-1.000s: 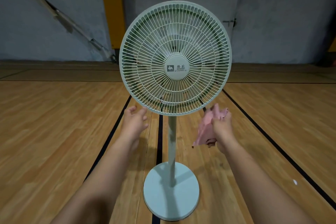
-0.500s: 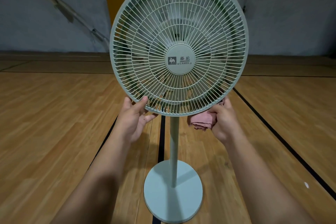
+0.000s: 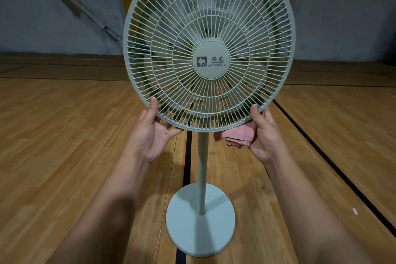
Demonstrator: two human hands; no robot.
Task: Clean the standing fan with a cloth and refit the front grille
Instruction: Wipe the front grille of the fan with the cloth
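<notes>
The person is gripping the front grille [image 3: 209, 49] by its lower rim with both hands. The left hand [image 3: 150, 133] is pinching the lower-left edge, thumb in front. The right hand [image 3: 264, 133] is clamping the lower-right edge, with the pink cloth [image 3: 237, 137] bunched under its fingers [image 3: 255, 111]. The grille is standing upright directly above both hands, atop the pole [image 3: 201, 167], with each hand equally near.

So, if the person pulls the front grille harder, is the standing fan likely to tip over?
Possibly. The standing fan looks top-heavy: a wide head on one thin pole over a rather small round base. Both hands, left hand and right hand, grip the front grille low on its rim, so a hard pull would probably rock it forward.
</notes>
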